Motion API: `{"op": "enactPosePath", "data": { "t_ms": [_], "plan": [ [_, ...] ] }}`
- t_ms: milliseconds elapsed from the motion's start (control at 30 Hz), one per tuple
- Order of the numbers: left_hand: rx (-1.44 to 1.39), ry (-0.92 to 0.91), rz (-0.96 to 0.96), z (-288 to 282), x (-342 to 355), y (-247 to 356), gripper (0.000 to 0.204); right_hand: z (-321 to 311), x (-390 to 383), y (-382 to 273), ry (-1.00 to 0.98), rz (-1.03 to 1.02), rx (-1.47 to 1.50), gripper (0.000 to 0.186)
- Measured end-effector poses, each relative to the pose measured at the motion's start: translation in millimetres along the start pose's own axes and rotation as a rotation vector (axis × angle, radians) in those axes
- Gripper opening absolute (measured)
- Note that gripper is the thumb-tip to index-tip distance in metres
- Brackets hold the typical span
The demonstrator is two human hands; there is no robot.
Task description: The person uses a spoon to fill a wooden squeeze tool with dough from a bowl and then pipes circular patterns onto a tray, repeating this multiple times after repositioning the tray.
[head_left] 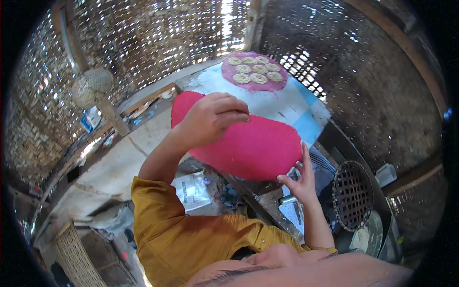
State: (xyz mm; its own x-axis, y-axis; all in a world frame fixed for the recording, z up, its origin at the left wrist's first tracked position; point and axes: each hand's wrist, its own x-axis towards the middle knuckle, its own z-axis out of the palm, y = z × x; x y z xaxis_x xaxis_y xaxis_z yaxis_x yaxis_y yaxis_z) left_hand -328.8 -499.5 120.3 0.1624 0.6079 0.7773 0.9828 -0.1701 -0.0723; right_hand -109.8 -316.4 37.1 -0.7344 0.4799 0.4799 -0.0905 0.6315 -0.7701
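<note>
A bright pink sheet (pixel 258 146), rounded and with a slightly rough edge, is held up and tilted in front of me; nothing lies on the face I see. My left hand (pixel 213 117) reaches over its far left side, fingers bent and pinched together at the far edge. At the right end, my right hand (pixel 303 181) grips the rim between thumb and fingers. Beyond the sheet, a round pink mat (pixel 229 79) lies on the table, carrying several coiled pale noodle-like nests (pixel 258 69). Whether the sheet is cloth or another material, I cannot tell.
The blue and white table covering (pixel 282 107) spreads behind the sheet. At right stand a dark openwork basket (pixel 353 196) and a white cup (pixel 385 175). A clear plastic package (pixel 192 190) lies below the sheet. Woven walls (pixel 158 38) enclose the space, with a wooden post (pixel 112 117) at left.
</note>
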Motion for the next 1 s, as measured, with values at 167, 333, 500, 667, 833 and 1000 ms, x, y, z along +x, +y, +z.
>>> {"op": "enactPosePath", "data": {
  "t_ms": [167,333,500,667,833,1000],
  "plan": [
    [-0.229,0.138,0.009,30,62,-5,0.022,-75,12,-5,0.111,0.161,0.0,0.033],
    [-0.526,0.215,-0.239,96,137,21,0.035,-176,26,-17,0.291,0.207,-0.533,0.016],
    [-0.479,0.481,0.0,171,210,72,0.041,-278,18,-10,0.562,0.08,-0.907,0.018],
    [-0.619,0.584,0.057,193,229,141,0.041,-329,-39,-26,0.797,-0.126,-0.521,0.011],
    [-0.622,0.331,0.176,249,189,196,0.037,-342,-132,24,0.759,0.032,-0.634,0.015],
    [-0.702,0.055,0.132,340,141,236,0.034,-361,-193,122,0.603,0.193,-0.681,0.019]
  ]
}}
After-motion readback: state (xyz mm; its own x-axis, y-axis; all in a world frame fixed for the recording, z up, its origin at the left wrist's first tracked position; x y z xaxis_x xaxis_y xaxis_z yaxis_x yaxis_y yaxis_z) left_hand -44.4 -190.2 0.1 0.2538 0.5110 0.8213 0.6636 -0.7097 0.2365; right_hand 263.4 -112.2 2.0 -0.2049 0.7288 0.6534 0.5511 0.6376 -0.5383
